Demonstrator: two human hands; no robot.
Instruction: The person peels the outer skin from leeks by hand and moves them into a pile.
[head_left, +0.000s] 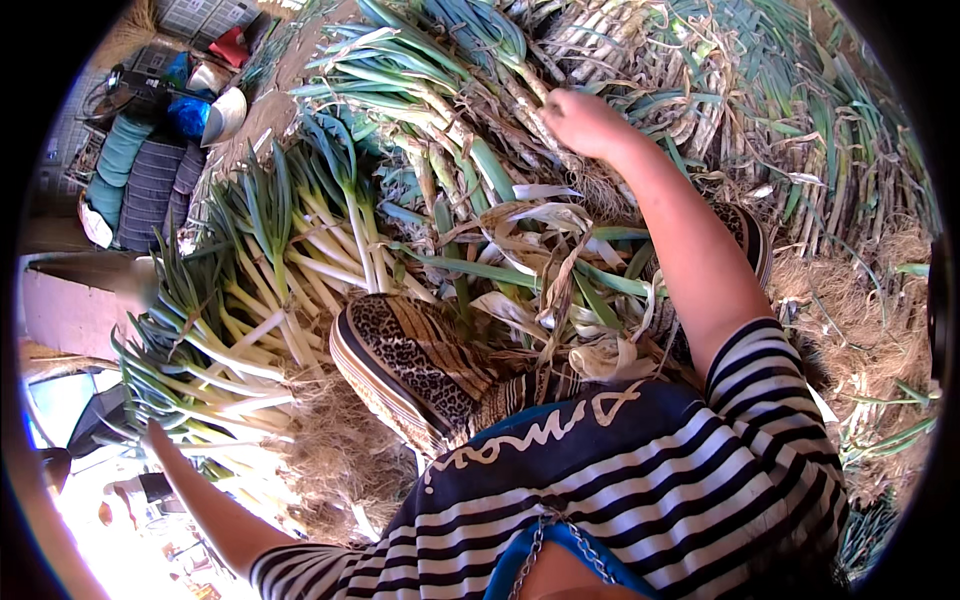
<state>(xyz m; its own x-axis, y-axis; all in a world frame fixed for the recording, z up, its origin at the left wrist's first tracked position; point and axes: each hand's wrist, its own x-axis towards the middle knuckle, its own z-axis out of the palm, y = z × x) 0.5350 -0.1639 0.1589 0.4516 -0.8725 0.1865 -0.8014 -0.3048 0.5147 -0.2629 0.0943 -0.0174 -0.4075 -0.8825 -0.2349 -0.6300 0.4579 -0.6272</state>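
Observation:
My right hand (581, 124) is closed around the stem of an untrimmed green onion (529, 75) with dry outer leaves, at the upper middle. More untrimmed green onions (450, 112) lie just left of it. At the lower left, my left forearm reaches to the leafy ends of a row of peeled green onions (247, 352); my left hand (154, 435) is mostly hidden among them and blurred. Stripped leaves (555, 262) lie in a heap before me, beside my patterned trouser leg (405, 360).
A large pile of green onions (795, 112) with roots spreads over the upper right. Rolled dark and teal cloth bundles (142, 180) stand at the upper left, near a cardboard box (75, 300). Hairy roots (345, 450) lie along the row's near edge.

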